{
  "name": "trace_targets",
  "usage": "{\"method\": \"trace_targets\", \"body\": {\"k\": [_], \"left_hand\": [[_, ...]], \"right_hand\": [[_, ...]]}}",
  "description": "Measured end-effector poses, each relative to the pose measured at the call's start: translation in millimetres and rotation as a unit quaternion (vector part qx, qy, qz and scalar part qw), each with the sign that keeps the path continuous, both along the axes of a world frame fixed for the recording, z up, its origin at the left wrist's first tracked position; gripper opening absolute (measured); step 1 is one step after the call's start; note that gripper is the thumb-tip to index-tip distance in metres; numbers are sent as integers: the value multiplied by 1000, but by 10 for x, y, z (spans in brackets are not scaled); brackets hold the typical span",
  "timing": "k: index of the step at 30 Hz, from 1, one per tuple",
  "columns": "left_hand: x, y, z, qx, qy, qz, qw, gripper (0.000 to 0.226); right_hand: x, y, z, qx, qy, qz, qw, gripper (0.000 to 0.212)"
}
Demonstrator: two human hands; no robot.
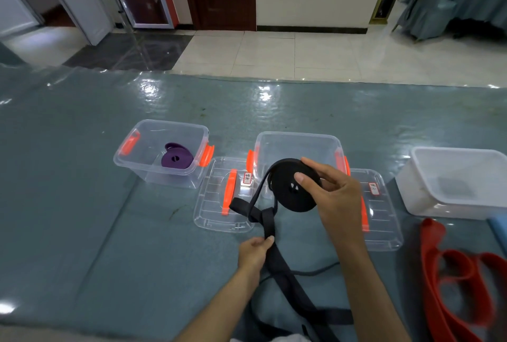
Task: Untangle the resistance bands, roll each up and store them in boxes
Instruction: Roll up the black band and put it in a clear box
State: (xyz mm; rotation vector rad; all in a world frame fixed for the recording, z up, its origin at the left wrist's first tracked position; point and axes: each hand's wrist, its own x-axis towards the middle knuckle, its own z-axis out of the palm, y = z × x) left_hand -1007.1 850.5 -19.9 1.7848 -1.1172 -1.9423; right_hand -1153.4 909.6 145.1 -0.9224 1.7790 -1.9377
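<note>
My right hand [333, 193] grips a partly rolled black resistance band [288, 191] in the air, in front of the middle clear box [296, 147]. The band's loose tail [270, 228] hangs down twisted, and my left hand [253, 252] pinches it lower down, above the table. More of the tail trails toward me across the table. A rolled purple band [175, 159] lies inside the left clear box [137, 160]. A red band [450, 273] lies loose and unrolled at the right.
Two clear lids with orange handles lie flat: one [216, 212] between the boxes, another [381, 218] right of the middle box. A white tub [455, 182] stands at the far right. The table has a glossy blue-grey cover [82, 204]; tiled floor lies beyond.
</note>
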Motion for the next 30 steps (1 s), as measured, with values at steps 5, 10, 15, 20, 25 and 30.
{"method": "trace_targets", "body": {"k": [5,10,15,20,25,30], "left_hand": [[-25,85,0,-60,2,-33,998,9],[-77,37,68,-95,22,-57,994,6],[-143,75,141,-132,-4,-92,987,24],[-159,108,311,-124,79,-111,983,24],[-97,67,480,-158,131,-189,960,11],[54,31,531,-158,165,-242,943,8]], "right_hand": [[-49,21,-48,3,-14,-12,1000,33],[-81,38,-116,13,-14,-25,999,33],[-124,38,-217,35,4,-43,998,33],[-139,50,-363,64,24,-55,996,32],[-155,67,-526,85,20,-78,993,32],[-188,97,-651,102,29,-123,987,31]]}}
